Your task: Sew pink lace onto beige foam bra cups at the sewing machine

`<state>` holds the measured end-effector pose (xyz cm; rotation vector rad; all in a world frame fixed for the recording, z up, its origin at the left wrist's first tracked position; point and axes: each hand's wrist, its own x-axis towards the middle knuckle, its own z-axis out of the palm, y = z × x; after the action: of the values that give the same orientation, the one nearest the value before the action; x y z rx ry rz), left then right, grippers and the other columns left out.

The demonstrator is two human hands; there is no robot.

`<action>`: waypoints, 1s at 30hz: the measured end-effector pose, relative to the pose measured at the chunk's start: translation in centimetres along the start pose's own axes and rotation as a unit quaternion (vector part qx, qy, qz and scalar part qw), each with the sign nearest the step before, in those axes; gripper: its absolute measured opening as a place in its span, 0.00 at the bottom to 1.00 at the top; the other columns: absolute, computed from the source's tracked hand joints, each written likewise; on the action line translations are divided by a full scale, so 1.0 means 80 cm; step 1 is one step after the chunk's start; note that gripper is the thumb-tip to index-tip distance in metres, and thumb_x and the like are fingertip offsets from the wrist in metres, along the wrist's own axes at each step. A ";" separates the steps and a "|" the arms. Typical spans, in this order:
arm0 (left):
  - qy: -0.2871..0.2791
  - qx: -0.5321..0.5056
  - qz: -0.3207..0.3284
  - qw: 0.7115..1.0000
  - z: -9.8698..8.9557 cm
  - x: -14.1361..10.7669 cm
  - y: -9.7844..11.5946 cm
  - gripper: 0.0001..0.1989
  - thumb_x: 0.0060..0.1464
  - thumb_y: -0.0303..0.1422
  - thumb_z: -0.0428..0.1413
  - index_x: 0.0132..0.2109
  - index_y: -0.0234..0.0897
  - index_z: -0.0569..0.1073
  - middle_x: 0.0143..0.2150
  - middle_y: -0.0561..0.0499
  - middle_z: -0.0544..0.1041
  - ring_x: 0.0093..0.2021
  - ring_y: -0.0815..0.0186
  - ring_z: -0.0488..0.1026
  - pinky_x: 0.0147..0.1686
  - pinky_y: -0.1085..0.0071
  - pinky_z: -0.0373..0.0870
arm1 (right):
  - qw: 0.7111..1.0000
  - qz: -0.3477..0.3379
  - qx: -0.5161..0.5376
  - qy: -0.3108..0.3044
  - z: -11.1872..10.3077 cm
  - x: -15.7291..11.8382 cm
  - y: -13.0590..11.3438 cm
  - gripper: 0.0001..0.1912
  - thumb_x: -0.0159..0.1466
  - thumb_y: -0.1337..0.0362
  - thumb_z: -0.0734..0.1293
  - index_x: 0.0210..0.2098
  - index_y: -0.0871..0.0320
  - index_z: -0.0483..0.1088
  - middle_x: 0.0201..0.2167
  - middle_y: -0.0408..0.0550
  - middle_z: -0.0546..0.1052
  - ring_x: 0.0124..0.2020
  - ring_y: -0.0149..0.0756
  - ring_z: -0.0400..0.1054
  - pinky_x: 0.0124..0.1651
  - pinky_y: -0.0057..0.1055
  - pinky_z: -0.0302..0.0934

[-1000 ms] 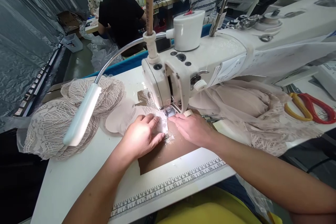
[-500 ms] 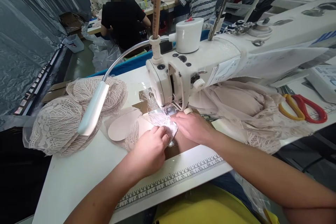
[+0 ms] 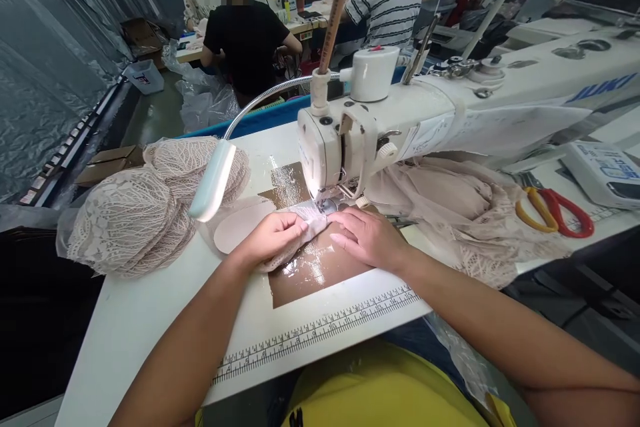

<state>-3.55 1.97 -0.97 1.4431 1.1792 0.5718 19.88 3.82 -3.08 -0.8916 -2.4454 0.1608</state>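
Note:
Under the needle area of the white sewing machine [image 3: 327,147] lies a pale pink lace piece [image 3: 314,221], lit by the lamp. My left hand [image 3: 274,237] pinches its near edge between thumb and fingers, and part of the lace hangs below that hand. To the right, my right hand [image 3: 373,238] rests on the brown plate [image 3: 310,273] with fingers stretched out, the index fingertip at the lace beside the presser foot. A smooth beige cup pad [image 3: 235,230] in sheer cloth lies left of my left hand, partly hidden by it.
Stacks of lace cups [image 3: 120,220] lie at the left under a bendy lamp [image 3: 213,180]. Beige mesh and lace fabric [image 3: 450,193] is heaped at the right, near red and yellow scissors [image 3: 567,213]. A printed ruler [image 3: 320,337] runs along the front edge. Co-workers sit beyond.
My left hand has moved left and up, turning the lace, which is now drawn out sideways. My right hand's fingers have spread and slid onto the plate. The camera view has shifted slightly.

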 end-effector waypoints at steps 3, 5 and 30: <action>0.020 -0.047 0.000 0.999 -0.003 0.004 -0.005 0.17 0.55 0.44 0.54 0.31 0.33 0.67 0.24 0.55 0.64 0.23 0.74 0.59 0.22 0.77 0.55 | 0.998 -0.047 -0.037 0.022 0.004 -0.002 -0.008 0.15 0.65 0.58 0.62 0.45 0.63 0.68 0.37 0.53 0.75 0.38 0.39 0.68 0.39 0.34 0.62; 0.024 -0.065 -0.003 0.998 -0.003 0.005 -0.006 0.17 0.54 0.44 0.54 0.31 0.33 0.67 0.24 0.56 0.64 0.23 0.74 0.58 0.23 0.78 0.55 | 0.995 -0.071 -0.065 0.017 0.006 0.000 -0.015 0.18 0.64 0.56 0.62 0.44 0.64 0.69 0.35 0.54 0.75 0.36 0.39 0.68 0.38 0.33 0.62; -0.054 0.416 0.149 0.895 -0.013 -0.013 0.025 0.18 0.55 0.38 0.54 0.50 0.36 0.73 0.42 0.45 0.72 0.45 0.58 0.68 0.45 0.64 0.67 | 0.983 -0.063 0.085 -0.150 -0.033 -0.057 -0.028 0.14 0.65 0.67 0.59 0.49 0.60 0.67 0.51 0.53 0.72 0.55 0.41 0.62 0.57 0.42 0.55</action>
<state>-4.17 1.81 1.41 2.3818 1.1707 0.1624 22.93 -0.99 -2.20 -0.6753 -2.7046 0.4815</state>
